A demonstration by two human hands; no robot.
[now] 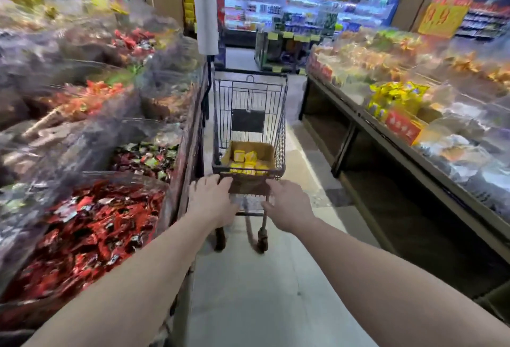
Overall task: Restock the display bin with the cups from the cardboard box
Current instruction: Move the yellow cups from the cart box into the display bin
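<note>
Cups [248,165] in cardboard box [266,150] inside cart [281,125], between left bins [91,225] and right counter [414,137].

Both arms reach out, left hand [212,199] and right hand [289,206] on the shopping cart [249,114] handle; cardboard box [265,150] of yellow cups [247,163] sits in the basket; snack bins [91,225] line the aisle on both sides.

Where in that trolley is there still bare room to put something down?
The far part of the shopping cart basket, beyond the cardboard box, looks free. The near end is crowded: the box holds yellow cups.
</note>
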